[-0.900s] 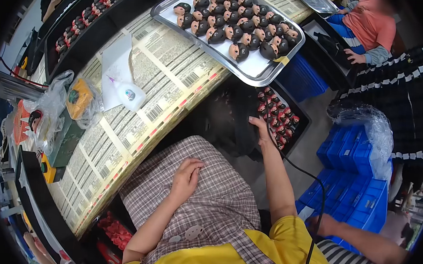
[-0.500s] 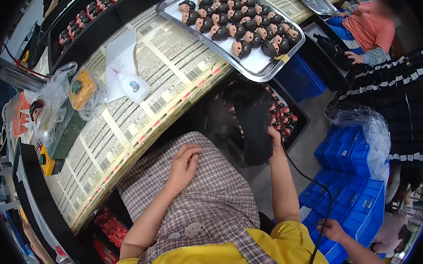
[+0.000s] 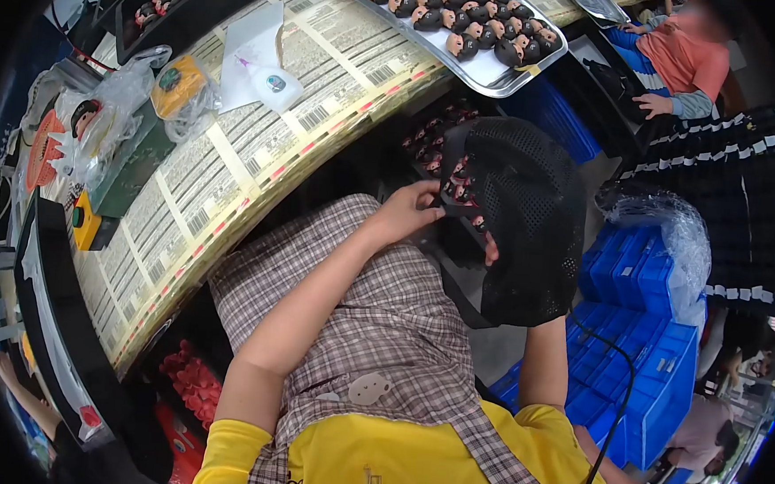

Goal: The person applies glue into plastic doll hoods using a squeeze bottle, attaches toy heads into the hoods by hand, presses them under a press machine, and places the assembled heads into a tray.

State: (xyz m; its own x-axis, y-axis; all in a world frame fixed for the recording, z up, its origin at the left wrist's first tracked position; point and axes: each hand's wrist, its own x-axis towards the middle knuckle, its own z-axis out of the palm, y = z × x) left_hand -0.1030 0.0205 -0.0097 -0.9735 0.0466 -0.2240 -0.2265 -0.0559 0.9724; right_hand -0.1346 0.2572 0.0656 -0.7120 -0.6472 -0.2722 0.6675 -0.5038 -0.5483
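A black mesh cap (image 3: pixel 531 220) hangs in front of my body to the right, its perforated side toward the camera. My left hand (image 3: pixel 410 213) is at the cap's left edge, with thumb and fingers pinched on a dark strap or band there. Most of my right hand (image 3: pixel 492 249) is hidden behind the cap; only a fingertip shows at the opening, and the forearm comes up from below. Through and beside the cap I see small red-and-black doll pieces (image 3: pixel 429 138) in a dark bin beneath.
A metal tray (image 3: pixel 494 91) of black-haired doll heads stands on the paper-covered table (image 3: pixel 232 175). Blue crates (image 3: pixel 636 381) with plastic wrap are at the right. A black cable (image 3: pixel 623 407) runs down near my right arm. Another person (image 3: pixel 683 56) sits at the upper right.
The cap has been raised and spread out by my right hand. My left hand has moved from my lap to the cap's edge. The whole view has shifted slightly.
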